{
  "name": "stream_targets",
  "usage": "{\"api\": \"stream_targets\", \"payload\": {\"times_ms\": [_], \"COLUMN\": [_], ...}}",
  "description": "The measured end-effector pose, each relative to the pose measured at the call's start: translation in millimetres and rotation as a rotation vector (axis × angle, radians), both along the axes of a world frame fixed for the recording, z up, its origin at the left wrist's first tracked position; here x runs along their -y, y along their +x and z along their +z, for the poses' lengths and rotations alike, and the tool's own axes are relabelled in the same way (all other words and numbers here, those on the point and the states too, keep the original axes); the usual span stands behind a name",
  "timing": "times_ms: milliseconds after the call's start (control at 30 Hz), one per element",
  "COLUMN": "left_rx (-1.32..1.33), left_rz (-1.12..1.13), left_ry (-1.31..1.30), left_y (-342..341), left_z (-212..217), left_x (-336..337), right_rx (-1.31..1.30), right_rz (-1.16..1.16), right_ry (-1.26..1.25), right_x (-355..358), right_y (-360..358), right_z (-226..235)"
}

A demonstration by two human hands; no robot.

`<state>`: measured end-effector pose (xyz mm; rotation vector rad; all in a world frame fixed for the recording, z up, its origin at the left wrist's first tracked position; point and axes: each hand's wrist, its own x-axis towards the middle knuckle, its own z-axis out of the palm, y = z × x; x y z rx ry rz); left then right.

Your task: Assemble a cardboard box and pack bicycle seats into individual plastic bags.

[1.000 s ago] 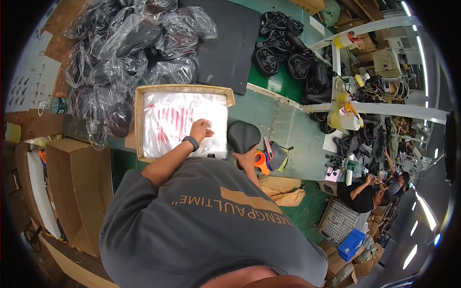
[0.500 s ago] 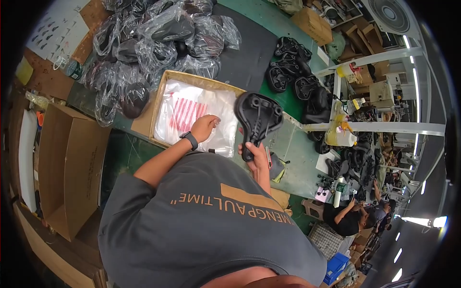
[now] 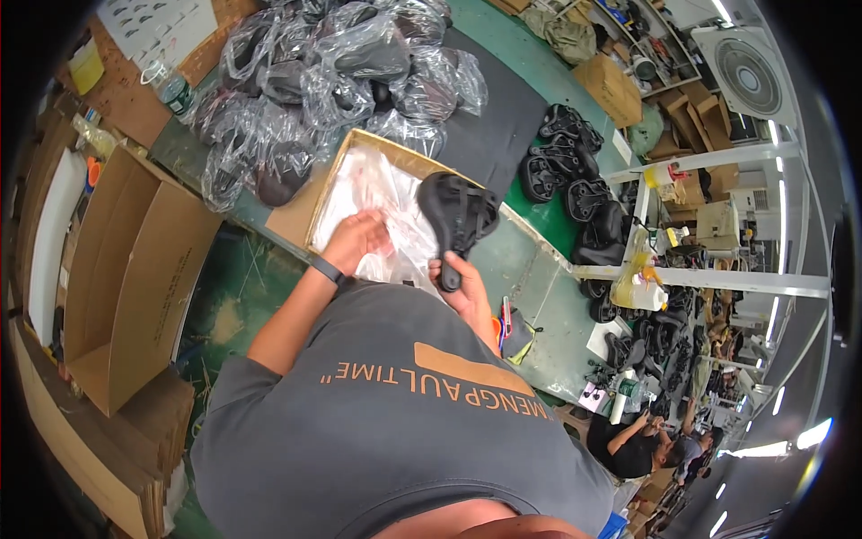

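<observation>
Bagging seems the step in hand: centre frame, the right hand's grip (image 3: 465,286) clasps the black saddle (image 3: 442,208) by its narrow nose. The left hand (image 3: 357,237) meets clear bags (image 3: 402,208), pinching or not, I cannot tell. Next calls for a parted bag mouth.

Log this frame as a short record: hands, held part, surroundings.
left hand: at the clear plastic bags; grip unclear
right hand: fingers around the narrow end of a black saddle
saddle face: underside toward camera
bags in: open cardboard box
beyond box: heap of plastic-wrapped saddles
farther right: unwrapped black saddles
far left: large brown carton
</observation>
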<state>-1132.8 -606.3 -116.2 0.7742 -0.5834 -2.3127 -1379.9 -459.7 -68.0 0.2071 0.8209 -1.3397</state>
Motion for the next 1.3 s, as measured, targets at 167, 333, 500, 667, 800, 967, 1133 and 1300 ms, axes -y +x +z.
{"api": "stream_targets", "payload": {"times_ms": [167,333,500,667,800,967,1133,1300], "left_rx": [-0.204,0.315,0.436,0.271,0.184,-0.248,-0.036,0.089], "left_rz": [0.278,0.044,-0.001,-0.279,-0.508,0.08,0.01,-0.359], "left_ry": [0.323,-0.177,-0.465,-0.548,-0.329,0.139,0.008,-1.066], "left_y": [47.6,45.5,-27.1,-65.8,-42.1,31.1,12.9,-47.3], "left_z": [55.0,48.5,50.5,64.2,82.3,77.7,86.7,182.6], "left_x": [54.0,66.1,23.5,-17.5,-11.2,56.7,45.2,0.4], "right_rx": [-0.06,-0.533,-0.903,-0.198,-0.264,-0.067,-0.732,-1.478], "right_rz": [-0.154,0.106,-0.003,0.118,0.108,-0.17,0.378,0.468], "right_ry": [-0.192,-0.281,-0.139,-0.207,-0.174,-0.349,-0.26,-0.001], "right_x": [-39.7,-42.2,-40.1,-40.5,-28.2,-46.9,-38.5,-14.3], "right_y": [-18.4,-12.7,10.7,12.9,-2.6,-7.3,-15.8,2.9], "right_z": [-8.4,54.9,86.9,85.2,43.0,39.5,57.9,62.5]}}
